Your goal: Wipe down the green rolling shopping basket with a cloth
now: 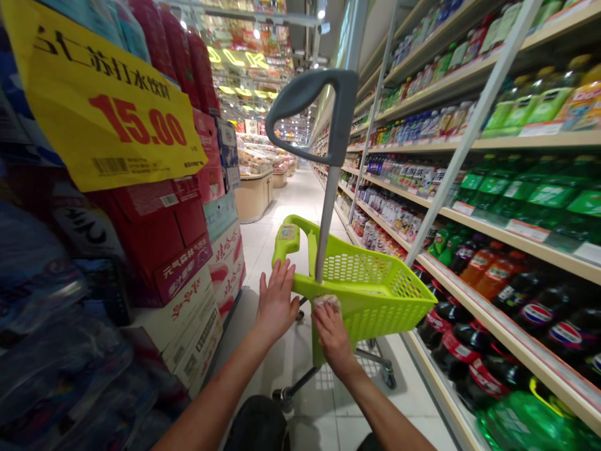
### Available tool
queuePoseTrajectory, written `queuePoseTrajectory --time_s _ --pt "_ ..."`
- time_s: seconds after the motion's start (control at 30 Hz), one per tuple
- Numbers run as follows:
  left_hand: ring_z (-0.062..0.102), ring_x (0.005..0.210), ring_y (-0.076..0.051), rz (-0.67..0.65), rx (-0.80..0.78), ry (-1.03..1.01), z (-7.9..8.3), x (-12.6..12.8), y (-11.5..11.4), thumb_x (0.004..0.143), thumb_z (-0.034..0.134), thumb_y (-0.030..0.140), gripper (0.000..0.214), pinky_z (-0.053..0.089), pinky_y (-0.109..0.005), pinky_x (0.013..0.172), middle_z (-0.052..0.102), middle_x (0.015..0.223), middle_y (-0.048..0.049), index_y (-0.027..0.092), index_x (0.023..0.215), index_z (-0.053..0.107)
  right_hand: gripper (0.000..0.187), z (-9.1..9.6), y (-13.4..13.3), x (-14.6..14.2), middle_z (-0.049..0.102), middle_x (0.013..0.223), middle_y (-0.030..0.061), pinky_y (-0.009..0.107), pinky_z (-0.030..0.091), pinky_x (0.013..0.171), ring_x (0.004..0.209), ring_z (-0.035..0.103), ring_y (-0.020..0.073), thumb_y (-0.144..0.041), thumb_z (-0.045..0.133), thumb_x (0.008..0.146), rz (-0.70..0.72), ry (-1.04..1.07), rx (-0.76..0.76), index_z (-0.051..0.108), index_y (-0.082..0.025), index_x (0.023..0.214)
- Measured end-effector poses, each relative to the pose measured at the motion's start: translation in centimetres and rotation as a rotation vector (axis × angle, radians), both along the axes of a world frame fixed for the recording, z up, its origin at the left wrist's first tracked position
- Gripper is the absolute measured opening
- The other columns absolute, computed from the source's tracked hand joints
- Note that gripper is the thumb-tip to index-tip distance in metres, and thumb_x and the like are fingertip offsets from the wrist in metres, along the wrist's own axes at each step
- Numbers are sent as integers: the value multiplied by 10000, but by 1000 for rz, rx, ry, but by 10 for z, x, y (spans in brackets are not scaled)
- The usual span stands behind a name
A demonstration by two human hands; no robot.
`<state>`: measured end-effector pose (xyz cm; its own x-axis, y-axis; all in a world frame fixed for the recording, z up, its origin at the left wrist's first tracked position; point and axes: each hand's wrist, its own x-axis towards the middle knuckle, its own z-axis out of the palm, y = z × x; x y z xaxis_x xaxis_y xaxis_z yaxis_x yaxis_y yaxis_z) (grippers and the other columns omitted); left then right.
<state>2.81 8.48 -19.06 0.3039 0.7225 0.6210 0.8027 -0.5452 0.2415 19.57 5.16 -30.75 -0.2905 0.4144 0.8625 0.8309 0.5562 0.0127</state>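
A lime-green shopping cart (366,313) with a perforated basket stands right in front of me. My left hand (277,300) has its fingers stretched out at the near left corner of the cart, by the green rim; whether it touches is hard to tell. Beneath the fingers of my right hand (332,329) is a crumpled pale cloth (327,302), pressed to the near side of the basket. From the cart rises a grey pole (328,216) topped by a dark grey loop handle (313,113). A small green holder with a label (287,232) sits at the rim's left.
Shelves of bottled drinks (530,194) line the right side, close to the cart. Stacked drink cartons (183,313) and a yellow price sign (113,113) crowd the left. A tiled aisle (303,188) runs ahead past a display counter (253,194).
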Motion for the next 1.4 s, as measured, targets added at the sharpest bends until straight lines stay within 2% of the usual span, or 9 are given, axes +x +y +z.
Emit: queuePoseTrajectory --time_s 0.07,0.23,0.37,0.43,0.57,0.7,0.83,1.03,1.4 --pt "214 1339 -284 13 9 -3 -3 2 1 739 480 133 593 213 -552 1053 345 1403 -148 130 1311 328 524 2 -5 1 547 1234 89 502 406 977 1291 302 213 12 342 816 16 -10 -8 445 -193 1287" --pt "179 1349 -280 -11 -15 -117 -3 6 -1 721 478 104 581 153 -555 1075 334 1409 -148 126 1287 349 564 51 -5 -2 505 1283 86 473 398 997 1295 304 220 9 320 803 25 68 -16 423 -212 1312" --pt "272 1318 -238 -103 -120 -499 -13 16 -29 755 449 140 454 195 -486 1090 373 1378 -139 150 1209 426 509 64 -12 -16 420 1357 72 439 406 993 1268 360 222 -50 330 819 107 282 -74 470 -230 1275" --pt "429 1208 -218 -266 -355 -786 -22 26 -48 776 477 223 380 338 -413 1026 483 1273 -131 161 1151 468 421 62 -23 -28 402 1370 74 429 415 980 1242 399 238 -132 402 832 140 485 -118 520 -235 1222" --pt "578 1003 -221 -553 -948 -1430 -31 39 -69 673 637 342 561 463 -329 844 587 1142 -118 163 1175 461 293 64 -51 -48 465 1323 75 435 402 976 1188 461 254 -245 508 805 205 1040 -342 601 -237 1082" --pt "629 782 -193 -593 -1194 -1609 -28 38 -70 543 747 256 463 456 -285 737 676 858 -90 100 954 603 354 71 -63 -52 506 1285 76 423 356 1007 1153 489 246 -294 582 738 223 1378 -527 606 -222 1084" --pt "618 679 -151 -559 -1205 -1696 -27 40 -70 515 731 154 395 436 -249 662 682 792 -55 122 895 626 364 79 -64 -51 583 1188 74 405 387 986 1101 530 252 -310 625 672 218 1474 -573 639 -213 1022" --pt "587 584 -125 -622 -1236 -1668 -24 39 -68 517 748 218 325 422 -234 605 670 687 -47 112 808 647 319 99 -73 -53 660 1026 89 363 528 806 955 616 252 -343 511 780 287 1549 -585 633 -206 1041" --pt "589 713 -151 -239 -866 -1625 -11 47 -72 493 677 129 271 453 -247 690 673 750 -23 138 763 651 385 98 -82 -57 640 1084 101 362 507 822 979 604 245 -400 642 663 269 1574 -657 627 -180 979"
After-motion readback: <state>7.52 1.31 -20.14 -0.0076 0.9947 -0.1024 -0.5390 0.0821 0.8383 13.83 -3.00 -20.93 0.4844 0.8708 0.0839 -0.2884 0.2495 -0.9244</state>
